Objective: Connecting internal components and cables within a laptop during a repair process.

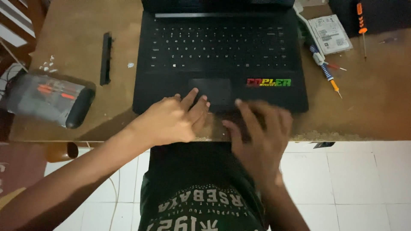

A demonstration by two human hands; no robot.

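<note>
Table: brown wooden table (77, 25) fills the upper half of the view, its front edge rough and chipped, small white crumbs scattered on the left part.
Floor: white tiled floor (355, 184) below the table edge, grey grout lines running across it.
Left side: dark reddish surface (17, 167) at the lower left, beside the tiles; a rounded brown wooden piece (62, 150) sits just under the table edge.
Light: dim and warm, with soft shadows falling on the tabletop.

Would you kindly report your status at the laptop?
Left hand on laptop front edge. Right hand blurred there. Both empty. Nothing in the way.
</note>
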